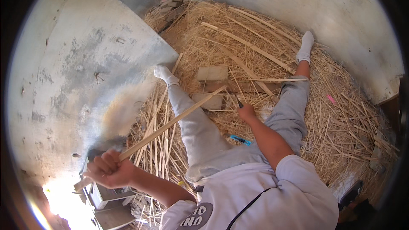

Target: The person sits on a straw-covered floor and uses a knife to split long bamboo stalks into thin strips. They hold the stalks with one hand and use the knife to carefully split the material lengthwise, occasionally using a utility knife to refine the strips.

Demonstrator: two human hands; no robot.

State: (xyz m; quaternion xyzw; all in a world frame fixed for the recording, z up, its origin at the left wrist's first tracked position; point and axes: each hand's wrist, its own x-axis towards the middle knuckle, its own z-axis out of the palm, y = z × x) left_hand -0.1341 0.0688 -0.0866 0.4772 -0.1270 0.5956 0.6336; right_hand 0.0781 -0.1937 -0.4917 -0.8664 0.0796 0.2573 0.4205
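Observation:
My left hand is closed around the near part of a long, pale wooden strip, possibly bamboo. The strip slants up to the right over my left leg. Its far end lies at or just above a wooden beam between my legs; contact is hard to judge. In my right hand is a knife with a dark handle, its thin blade pointing up and away, close to the strip's far end. Nearer me, a blue utility knife lies between my thighs.
Two blocks lie along the beam. Split strips and shavings cover the floor around my outstretched legs. Longer strips are heaped left of my left leg. Pale walls rise left and behind. Stacked boxes stand lower left.

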